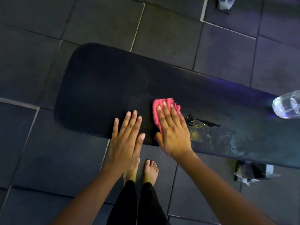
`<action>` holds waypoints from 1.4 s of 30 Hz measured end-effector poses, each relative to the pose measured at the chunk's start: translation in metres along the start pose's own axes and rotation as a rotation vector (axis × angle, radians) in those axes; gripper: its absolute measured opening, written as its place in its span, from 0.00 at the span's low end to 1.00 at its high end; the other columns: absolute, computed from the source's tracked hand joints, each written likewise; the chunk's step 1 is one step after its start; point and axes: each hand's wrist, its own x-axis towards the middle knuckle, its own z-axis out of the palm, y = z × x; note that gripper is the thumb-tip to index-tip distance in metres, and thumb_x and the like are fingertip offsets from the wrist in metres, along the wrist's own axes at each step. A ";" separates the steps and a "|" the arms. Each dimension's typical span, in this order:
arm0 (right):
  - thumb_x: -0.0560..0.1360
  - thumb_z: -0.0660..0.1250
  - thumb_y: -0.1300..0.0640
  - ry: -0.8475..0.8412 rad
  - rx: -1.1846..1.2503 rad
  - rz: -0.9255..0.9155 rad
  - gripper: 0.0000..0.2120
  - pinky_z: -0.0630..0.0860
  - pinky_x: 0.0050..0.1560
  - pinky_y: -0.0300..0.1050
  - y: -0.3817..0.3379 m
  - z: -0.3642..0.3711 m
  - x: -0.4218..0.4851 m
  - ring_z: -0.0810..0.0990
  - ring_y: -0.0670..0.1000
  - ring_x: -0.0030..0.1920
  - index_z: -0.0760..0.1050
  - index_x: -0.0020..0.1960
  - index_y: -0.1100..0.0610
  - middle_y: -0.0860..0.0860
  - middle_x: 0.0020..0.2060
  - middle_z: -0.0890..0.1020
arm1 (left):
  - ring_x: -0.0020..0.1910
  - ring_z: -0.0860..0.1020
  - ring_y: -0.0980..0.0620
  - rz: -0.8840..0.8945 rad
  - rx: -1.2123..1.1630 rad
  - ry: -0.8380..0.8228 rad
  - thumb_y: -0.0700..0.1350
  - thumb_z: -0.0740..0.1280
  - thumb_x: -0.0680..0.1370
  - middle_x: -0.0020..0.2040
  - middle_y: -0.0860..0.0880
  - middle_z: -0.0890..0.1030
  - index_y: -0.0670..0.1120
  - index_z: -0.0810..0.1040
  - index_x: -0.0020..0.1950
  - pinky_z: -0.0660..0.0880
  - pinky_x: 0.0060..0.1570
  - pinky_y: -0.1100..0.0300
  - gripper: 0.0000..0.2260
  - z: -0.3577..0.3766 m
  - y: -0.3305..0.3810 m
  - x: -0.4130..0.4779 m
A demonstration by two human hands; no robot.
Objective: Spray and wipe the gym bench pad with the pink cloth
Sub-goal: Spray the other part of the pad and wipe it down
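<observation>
The black gym bench pad [103,88] runs from the middle left to the right edge of the head view. My right hand [172,130] lies flat on the pink cloth [174,103] and presses it onto the pad near its front edge. The cloth is bunched and shows beyond my fingertips and beside my thumb. My left hand [126,137] hovers over the pad's front edge just left of the cloth, fingers straight and apart, holding nothing. A clear spray bottle [287,104] lies on the pad at the far right.
The pad's cover is torn and worn [201,125] right of the cloth. Dark rubber floor tiles [162,30] surround the bench. My bare feet [151,171] stand in front of it. Part of the bench's frame [250,172] shows below right.
</observation>
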 end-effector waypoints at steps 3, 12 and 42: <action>0.74 0.55 0.45 0.045 0.014 0.103 0.36 0.52 0.76 0.57 0.021 -0.001 -0.020 0.54 0.61 0.78 0.56 0.78 0.61 0.59 0.78 0.58 | 0.78 0.53 0.48 0.038 -0.004 -0.023 0.53 0.45 0.83 0.78 0.46 0.59 0.42 0.61 0.76 0.49 0.75 0.42 0.25 0.005 0.014 0.009; 0.70 0.59 0.67 0.636 0.759 0.775 0.21 0.76 0.55 0.32 0.120 -0.049 -0.088 0.78 0.44 0.55 0.79 0.61 0.65 0.53 0.56 0.83 | 0.78 0.55 0.49 0.177 -0.018 -0.075 0.54 0.44 0.83 0.77 0.46 0.60 0.43 0.62 0.76 0.50 0.75 0.42 0.25 0.019 0.044 0.022; 0.71 0.54 0.51 0.379 1.138 0.341 0.30 0.65 0.73 0.55 0.019 -0.010 -0.018 0.72 0.55 0.69 0.72 0.70 0.57 0.56 0.70 0.73 | 0.77 0.58 0.45 0.022 -0.482 0.249 0.53 0.43 0.84 0.75 0.41 0.65 0.35 0.64 0.73 0.51 0.76 0.45 0.27 0.011 0.058 0.026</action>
